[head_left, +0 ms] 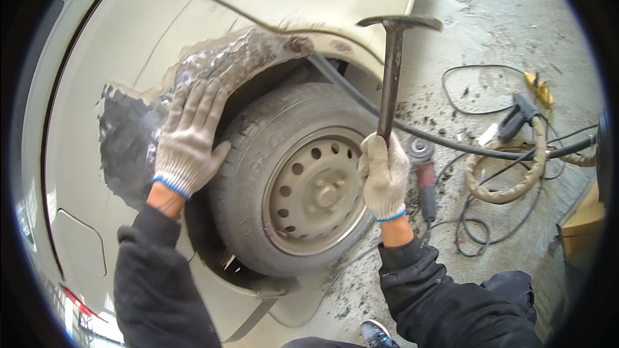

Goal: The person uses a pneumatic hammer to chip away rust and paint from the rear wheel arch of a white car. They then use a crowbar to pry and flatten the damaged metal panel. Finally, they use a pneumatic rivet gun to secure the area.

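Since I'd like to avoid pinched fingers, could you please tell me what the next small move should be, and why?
Probably ease the left hand off the stripped grey patch before any swing: it lies open over that patch's edge beside the tire, while the right hand grips the hammer with its head up.

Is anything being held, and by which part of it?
The right hand grips the hammer low on its handle; the left hand rests on the car panel, holding nothing.
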Demonstrator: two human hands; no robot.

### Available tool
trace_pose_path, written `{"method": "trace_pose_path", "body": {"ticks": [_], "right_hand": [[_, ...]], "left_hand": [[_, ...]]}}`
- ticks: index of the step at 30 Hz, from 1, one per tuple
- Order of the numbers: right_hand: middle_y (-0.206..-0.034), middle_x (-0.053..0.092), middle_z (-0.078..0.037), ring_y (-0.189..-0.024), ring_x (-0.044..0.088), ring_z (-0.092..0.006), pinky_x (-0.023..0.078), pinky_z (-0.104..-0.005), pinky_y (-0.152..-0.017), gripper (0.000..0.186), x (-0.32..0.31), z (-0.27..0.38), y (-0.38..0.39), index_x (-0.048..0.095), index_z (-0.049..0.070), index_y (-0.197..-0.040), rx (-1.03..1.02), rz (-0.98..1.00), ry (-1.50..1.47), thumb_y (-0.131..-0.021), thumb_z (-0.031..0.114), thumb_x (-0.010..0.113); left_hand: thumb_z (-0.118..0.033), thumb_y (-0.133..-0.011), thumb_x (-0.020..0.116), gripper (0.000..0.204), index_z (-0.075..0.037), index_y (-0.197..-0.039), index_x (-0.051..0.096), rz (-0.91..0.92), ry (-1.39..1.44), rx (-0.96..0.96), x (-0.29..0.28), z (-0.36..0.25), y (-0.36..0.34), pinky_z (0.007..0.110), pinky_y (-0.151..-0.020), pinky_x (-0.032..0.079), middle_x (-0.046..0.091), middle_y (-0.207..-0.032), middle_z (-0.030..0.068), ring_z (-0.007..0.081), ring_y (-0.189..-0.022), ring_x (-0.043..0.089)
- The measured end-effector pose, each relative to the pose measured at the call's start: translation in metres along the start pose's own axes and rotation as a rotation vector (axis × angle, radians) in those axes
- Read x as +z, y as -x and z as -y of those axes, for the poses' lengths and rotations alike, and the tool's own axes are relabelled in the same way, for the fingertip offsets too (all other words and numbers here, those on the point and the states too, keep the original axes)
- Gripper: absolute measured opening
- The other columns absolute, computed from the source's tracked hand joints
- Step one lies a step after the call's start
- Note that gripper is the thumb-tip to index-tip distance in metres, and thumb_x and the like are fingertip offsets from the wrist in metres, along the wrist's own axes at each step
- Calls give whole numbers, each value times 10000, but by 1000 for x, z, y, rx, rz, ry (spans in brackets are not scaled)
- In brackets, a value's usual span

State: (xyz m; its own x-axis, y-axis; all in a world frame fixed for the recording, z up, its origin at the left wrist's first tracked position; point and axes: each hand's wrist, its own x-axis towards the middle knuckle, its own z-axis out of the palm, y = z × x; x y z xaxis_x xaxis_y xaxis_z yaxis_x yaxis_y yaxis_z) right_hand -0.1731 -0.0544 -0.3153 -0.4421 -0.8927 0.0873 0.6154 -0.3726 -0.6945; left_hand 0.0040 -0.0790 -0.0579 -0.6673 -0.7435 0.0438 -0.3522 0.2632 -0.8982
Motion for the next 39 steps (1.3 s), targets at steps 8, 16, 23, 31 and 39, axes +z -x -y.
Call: {"method": "trace_pose_path", "body": {"ticks": [8,16,23,31,39], "right_hand": [[-673,579,6,-541,496,-62,414,-237,-529,189,21,-13,15,629,44,-988,360,100,-349,-1011,231,644],[-626,506,5,-575,471,-86,405,-293,-526,319,51,-25,-2,592,44,-930,102,313,-63,-1056,335,555],[-618,504,-107,-550,477,-186,420,-361,-550,397,85,-42,-19,554,14,-881,-40,251,-58,-1073,357,504],[-655,538,-200,-589,544,-347,445,-436,-603,420,87,-42,-22,560,5,-887,-158,267,79,-1072,374,485],[-610,531,-180,-529,540,-289,441,-418,-552,433,96,-47,-19,588,-4,-929,-186,240,116,-1060,400,506]], "left_hand": [[-364,-723,791,983,-20,-1547,379,86,-9,25,-17,7,41,458,-1291,167,381,-1608,158,301,-1521,307],[-484,-857,723,939,-114,-1601,285,-13,-106,-1,9,-2,-36,412,-1297,166,326,-1648,76,226,-1536,264],[-427,-822,748,948,-119,-1597,297,-56,-82,8,14,-1,-36,418,-1304,154,339,-1642,73,230,-1537,264],[-409,-807,764,961,-103,-1594,304,-30,-85,3,12,-2,-39,425,-1301,157,354,-1631,95,246,-1534,272],[-397,-822,749,929,-97,-1588,317,-27,-62,-15,12,-3,-39,430,-1298,155,368,-1623,100,256,-1530,281]]}}
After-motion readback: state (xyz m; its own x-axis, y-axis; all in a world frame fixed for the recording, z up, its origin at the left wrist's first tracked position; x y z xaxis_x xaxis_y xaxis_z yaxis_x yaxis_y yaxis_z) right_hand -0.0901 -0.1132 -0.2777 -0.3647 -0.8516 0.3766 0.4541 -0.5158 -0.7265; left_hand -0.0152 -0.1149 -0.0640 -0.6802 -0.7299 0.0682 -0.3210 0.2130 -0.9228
